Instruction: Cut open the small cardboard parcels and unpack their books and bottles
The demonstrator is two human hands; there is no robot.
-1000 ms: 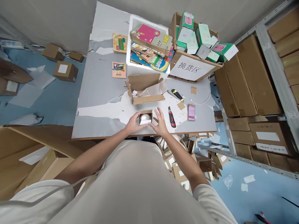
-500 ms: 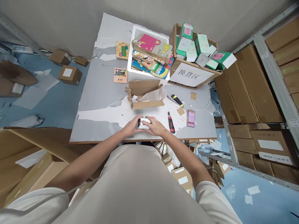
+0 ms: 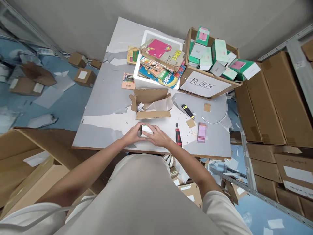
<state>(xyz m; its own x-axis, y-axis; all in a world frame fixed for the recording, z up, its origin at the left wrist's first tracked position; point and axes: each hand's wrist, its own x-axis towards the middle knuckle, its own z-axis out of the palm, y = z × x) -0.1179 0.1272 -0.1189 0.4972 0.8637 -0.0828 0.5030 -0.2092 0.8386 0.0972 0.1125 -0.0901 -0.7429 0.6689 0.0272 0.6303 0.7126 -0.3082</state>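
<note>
Between my two hands is a small white box (image 3: pixel 147 130) with a dark side and a hint of green at its top edge. My left hand (image 3: pixel 133 135) grips its left end, fingers curled round it. On the other side my right hand (image 3: pixel 159 136) clasps the box, its fingers lying over the front and top. Just beyond them lies an open cardboard box (image 3: pixel 153 114) holding crumpled paper and a sheet of wrapping. A red and black utility knife (image 3: pixel 178 135) rests to the right of my right hand.
Behind stands a white foam box (image 3: pixel 144 83) full of books, beside a carton (image 3: pixel 207 85) packed with green and white boxes. A yellow and black knife (image 3: pixel 187 111), cardboard scraps, a white cable (image 3: pixel 215 123) and a pixelated pink item (image 3: pixel 201 132) lie on the right. Shelving (image 3: pixel 246 156) borders the right.
The view has shifted and turned slightly. Both hands still hold the small white box, which is tilted a little differently, and the right fingers now spread further over it.
</note>
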